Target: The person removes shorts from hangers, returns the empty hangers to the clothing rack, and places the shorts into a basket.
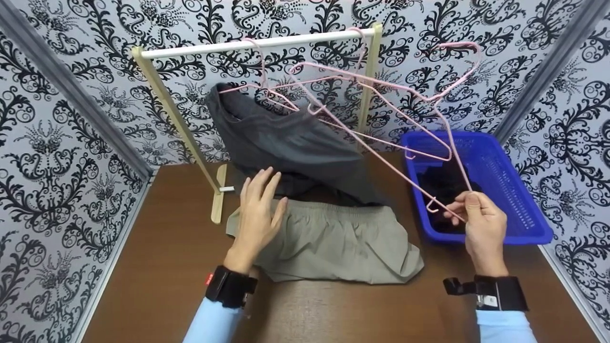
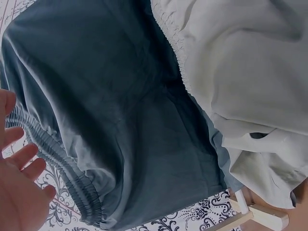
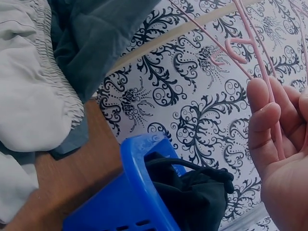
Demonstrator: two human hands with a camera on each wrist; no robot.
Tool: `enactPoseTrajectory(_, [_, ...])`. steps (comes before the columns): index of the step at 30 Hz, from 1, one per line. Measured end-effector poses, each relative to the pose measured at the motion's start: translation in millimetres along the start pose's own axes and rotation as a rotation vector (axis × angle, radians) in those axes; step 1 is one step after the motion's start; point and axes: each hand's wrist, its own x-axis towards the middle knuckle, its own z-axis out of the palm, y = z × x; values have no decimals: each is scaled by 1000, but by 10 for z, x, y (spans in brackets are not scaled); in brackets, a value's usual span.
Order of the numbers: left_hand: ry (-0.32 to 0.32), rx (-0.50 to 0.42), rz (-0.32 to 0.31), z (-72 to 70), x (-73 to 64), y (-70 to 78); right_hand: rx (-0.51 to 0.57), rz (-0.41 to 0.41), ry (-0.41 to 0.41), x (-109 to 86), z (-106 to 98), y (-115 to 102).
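Brown counter point(image 1: 343, 309) bears khaki shorts point(image 1: 338, 245), probably soft and light, best taken by the elastic waistband point(image 1: 329, 208); the left hand point(image 1: 257, 214) spreads its fingers near them, the right hand point(image 1: 483, 224) pinches a pink hanger point(image 1: 434, 98).

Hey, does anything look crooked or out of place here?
Yes: the dark gray garment hangs askew on the rack. In the head view, its left end sits high while the cloth slumps down toward the right. Nothing looks spilled.
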Motion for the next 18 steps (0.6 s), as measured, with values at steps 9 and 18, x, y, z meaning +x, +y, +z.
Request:
enactPoseTrajectory(9, [-21,-8,-1,19,-31,-7,-16,0,26,76,-2,7])
enactPoseTrajectory(18, [-26,1,-2,40,-73,-19,-59,-20,-12,81,73,64])
